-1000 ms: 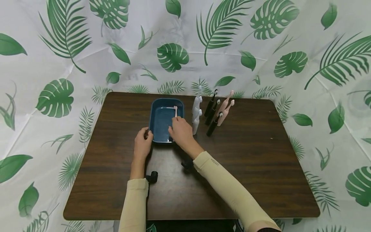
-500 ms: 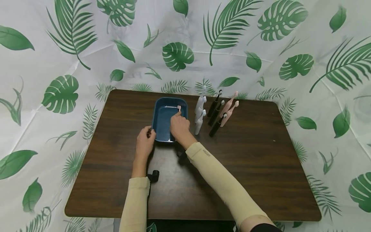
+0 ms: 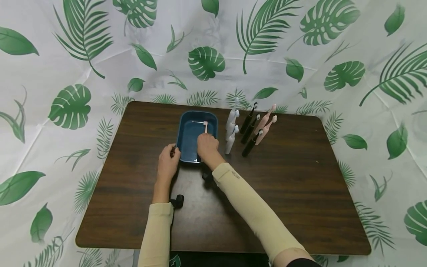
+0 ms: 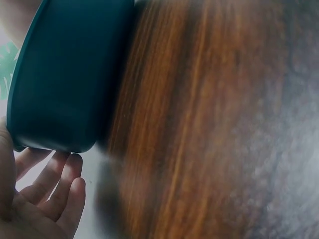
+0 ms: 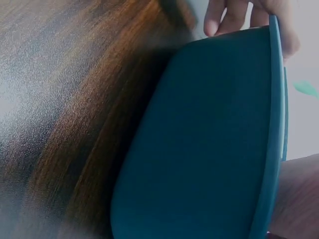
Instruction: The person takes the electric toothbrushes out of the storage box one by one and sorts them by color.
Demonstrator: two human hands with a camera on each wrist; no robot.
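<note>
A dark blue rectangular tray [image 3: 190, 142] sits on the table left of centre. My left hand [image 3: 168, 159] holds its near left corner. In the left wrist view the left thumb is at the rim, and the fingers [image 4: 65, 174] touch the outer wall. My right hand [image 3: 207, 147] is inside the tray along its right side, fingers curled over a pink electric toothbrush [image 3: 205, 126]. The brush head points to the far end; the handle is hidden under the hand. From the right wrist, the tray's wall [image 5: 199, 134] blocks the view of the right hand.
Right of the tray, several electric toothbrushes stand upright in groups: white [image 3: 230, 141], black [image 3: 251, 144] and pink [image 3: 267, 129]. The brown wooden table [image 3: 283, 193] backs onto a leaf-print curtain [image 3: 160, 55].
The right hand shifts slightly within the tray. Its index finger, extended toward the brush head half a second ago, is now drawn back. The left hand stays at the corner; the head view shifts slightly.
</note>
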